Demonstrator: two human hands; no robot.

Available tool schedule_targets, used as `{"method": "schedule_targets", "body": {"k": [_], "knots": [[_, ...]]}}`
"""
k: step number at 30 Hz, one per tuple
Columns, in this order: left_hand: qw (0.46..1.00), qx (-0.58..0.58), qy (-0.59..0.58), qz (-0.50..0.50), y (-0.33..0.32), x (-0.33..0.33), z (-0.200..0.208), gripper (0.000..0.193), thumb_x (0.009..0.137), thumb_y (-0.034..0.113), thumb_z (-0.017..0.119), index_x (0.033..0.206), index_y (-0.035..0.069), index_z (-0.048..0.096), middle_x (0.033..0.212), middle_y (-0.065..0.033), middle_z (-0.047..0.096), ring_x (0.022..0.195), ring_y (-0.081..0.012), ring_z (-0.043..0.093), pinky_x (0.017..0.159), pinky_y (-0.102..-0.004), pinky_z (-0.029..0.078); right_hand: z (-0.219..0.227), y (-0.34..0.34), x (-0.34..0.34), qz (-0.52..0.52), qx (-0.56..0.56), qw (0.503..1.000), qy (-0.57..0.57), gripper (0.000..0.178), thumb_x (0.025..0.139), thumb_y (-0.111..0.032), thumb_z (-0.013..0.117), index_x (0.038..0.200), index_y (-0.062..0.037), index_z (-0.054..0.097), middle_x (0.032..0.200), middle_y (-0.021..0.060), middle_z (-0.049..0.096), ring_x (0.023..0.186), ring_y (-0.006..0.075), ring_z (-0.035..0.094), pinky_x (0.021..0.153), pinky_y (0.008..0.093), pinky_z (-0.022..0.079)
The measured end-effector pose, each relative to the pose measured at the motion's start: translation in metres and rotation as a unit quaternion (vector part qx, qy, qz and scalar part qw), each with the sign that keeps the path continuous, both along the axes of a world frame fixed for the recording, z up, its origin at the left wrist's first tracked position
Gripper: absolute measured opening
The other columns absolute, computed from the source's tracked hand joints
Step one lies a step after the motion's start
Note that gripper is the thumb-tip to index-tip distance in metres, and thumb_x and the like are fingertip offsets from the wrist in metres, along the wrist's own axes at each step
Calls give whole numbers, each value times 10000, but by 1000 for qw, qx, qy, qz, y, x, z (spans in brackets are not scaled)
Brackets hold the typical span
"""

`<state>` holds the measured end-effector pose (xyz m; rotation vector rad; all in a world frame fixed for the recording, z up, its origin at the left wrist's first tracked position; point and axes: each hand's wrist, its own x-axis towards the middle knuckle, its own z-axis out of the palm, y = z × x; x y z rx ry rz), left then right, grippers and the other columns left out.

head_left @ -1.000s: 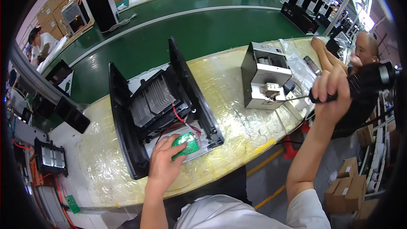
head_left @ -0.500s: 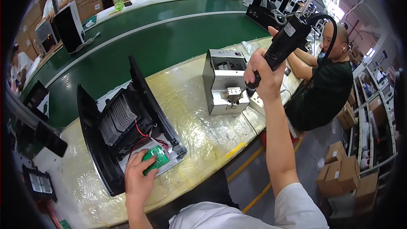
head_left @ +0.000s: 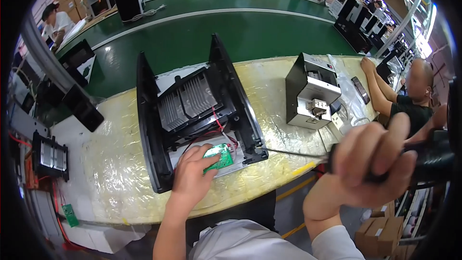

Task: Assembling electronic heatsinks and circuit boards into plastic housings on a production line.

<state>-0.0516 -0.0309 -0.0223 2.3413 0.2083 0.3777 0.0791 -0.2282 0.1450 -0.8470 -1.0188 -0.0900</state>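
While the big black plastic frame (head_left: pixel 192 120) lies open on the crinkly yellow table cover (head_left: pixel 115 163), the left hand (head_left: pixel 192 175) presses flat, fingers spread, on the small green board (head_left: pixel 217 157) at the frame's near edge. Right of the frame, the right hand (head_left: pixel 370 163) is wrapped tight around a black power screwdriver (head_left: pixel 428 156).

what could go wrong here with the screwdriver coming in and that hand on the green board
The left hand presses the green circuit board inside the black housing; the bit of the electric screwdriver, gripped by the right hand, might slip and jab those fingers. Red wires run close by the board and could get pinched or nicked.
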Motion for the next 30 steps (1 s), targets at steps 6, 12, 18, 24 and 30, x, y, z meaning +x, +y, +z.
{"method": "schedule_targets", "body": {"k": [6,12,18,24,30], "knots": [[1000,-3,-18,-3,-12,-1,1,324,693,6,783,1014,24,741,1187,-127,656,1074,-335,602,957,-434,476,-57,55,-18,11,-87,991,102,267,950,-119,633,1066,-49,403,770,65,584,576,124,558,559,257,483],[1000,-13,-12,-21,15,0,-22,335,712,14,763,1044,56,758,1215,-121,650,1106,-323,591,979,-446,462,-104,115,-22,-120,-123,984,-35,803,924,38,573,1544,-53,70,719,61,547,519,111,533,501,263,489],[999,-3,-30,-24,20,-2,-30,358,697,6,757,1050,62,763,1219,-131,654,1106,-319,595,980,-448,463,-119,129,-20,-109,-129,985,-26,755,928,47,570,1523,-45,115,726,67,554,515,114,532,501,262,483],[999,-7,-41,-18,23,-5,-28,361,687,-2,756,1044,50,766,1213,-151,665,1113,-325,602,983,-447,467,-117,137,-17,-95,-126,987,14,584,927,88,562,1400,-45,247,718,73,552,494,112,523,483,251,473],[1000,-13,-14,-23,28,-7,-25,370,682,-10,759,1050,36,763,1237,-159,661,1129,-342,605,994,-450,470,-118,147,-22,-68,-121,988,60,548,906,97,593,1372,-5,324,697,52,566,509,91,523,476,230,454]]}}
